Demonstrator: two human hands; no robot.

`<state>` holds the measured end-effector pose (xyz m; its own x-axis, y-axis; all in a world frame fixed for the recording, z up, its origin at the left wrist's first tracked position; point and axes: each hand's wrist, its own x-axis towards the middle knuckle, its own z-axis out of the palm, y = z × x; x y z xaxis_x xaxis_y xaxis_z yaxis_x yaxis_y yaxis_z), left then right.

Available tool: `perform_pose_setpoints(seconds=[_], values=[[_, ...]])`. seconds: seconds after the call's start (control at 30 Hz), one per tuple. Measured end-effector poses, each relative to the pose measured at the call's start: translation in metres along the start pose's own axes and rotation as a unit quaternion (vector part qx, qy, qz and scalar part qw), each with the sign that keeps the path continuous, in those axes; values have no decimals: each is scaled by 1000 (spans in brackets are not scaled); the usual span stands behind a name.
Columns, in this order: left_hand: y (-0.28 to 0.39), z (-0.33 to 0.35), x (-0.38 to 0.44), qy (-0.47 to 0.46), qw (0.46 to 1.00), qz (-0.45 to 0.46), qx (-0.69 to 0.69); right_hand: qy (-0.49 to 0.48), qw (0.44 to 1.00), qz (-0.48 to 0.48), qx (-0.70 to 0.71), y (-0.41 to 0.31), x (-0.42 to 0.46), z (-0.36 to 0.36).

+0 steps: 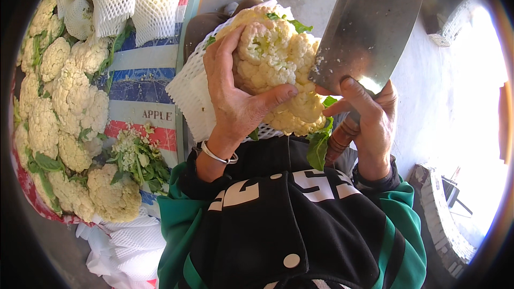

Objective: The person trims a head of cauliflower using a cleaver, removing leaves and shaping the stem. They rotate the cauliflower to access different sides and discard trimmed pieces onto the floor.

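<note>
A pale cauliflower head (273,64) rests over my lap on a white foam net sleeve (196,92). My left hand (237,84) grips it from the left, thumb pressed across its front and fingers over the top. In my right hand (369,116) is a wide cleaver (369,24), its blade tilted up and away, with small white crumbs on the metal. The cleaver's wooden handle (341,136) points back toward my body. The blade's left edge lies right beside the florets; whether it touches them I cannot tell. A green leaf (319,150) hangs below the head.
On the left, several cauliflower heads (66,100) are heaped beside a striped table surface (140,84). Trimmed leaves and crumbs (142,160) lie on it. Foam-netted bundles (158,4) stand at its far end, with more foam netting (132,249) below. A curved tiled edge (437,216) is at right.
</note>
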<state>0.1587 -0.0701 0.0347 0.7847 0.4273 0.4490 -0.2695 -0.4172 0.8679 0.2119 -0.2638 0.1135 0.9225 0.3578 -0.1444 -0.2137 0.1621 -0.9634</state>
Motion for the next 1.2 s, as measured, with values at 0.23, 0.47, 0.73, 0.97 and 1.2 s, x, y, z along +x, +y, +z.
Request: perform_pose_setpoints(seconds=[0.23,0.47,0.73,0.97,1.2], values=[[2,-1,0,-17,999,8,27,-7,1000,-19,-13,8,4,-2],[3,-2,-1,-22,999,21,46,-45,999,12,-24,3,15,-8],[-3,0,-3,7,998,-10,-57,-33,992,108,56,-15,19,-14],[-2,-4,-5,-17,1000,21,-6,-37,988,148,30,-26,20,-16],[-1,-5,-4,-21,1000,18,-8,-49,986,160,-1,-25,26,-18]])
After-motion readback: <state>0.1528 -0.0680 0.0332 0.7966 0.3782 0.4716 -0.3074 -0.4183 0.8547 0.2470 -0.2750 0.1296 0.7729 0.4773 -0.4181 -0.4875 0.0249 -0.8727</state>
